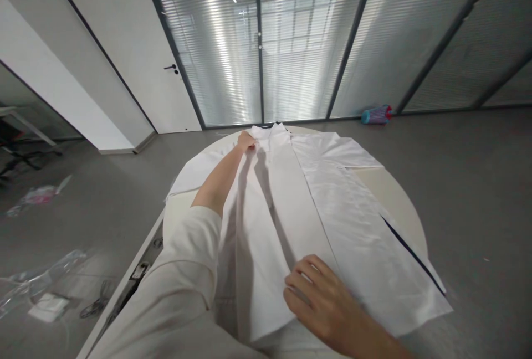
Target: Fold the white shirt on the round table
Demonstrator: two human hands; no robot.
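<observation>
A white long garment with a dark-edged side slit lies spread over a round cream table, its collar at the far edge. My left hand reaches to the upper left of the garment beside the collar, with its fingers closed on the white fabric. Below it the left front panel hangs in raised folds. My right hand is over the lower middle of the garment, near the front panel's edge. Its fingers are bent and slightly apart, and nothing shows in them.
On the floor at left lie clear plastic wrapping, a white box and a black cable. A blue and pink container lies by the glass wall. An open metal channel borders the table's left side.
</observation>
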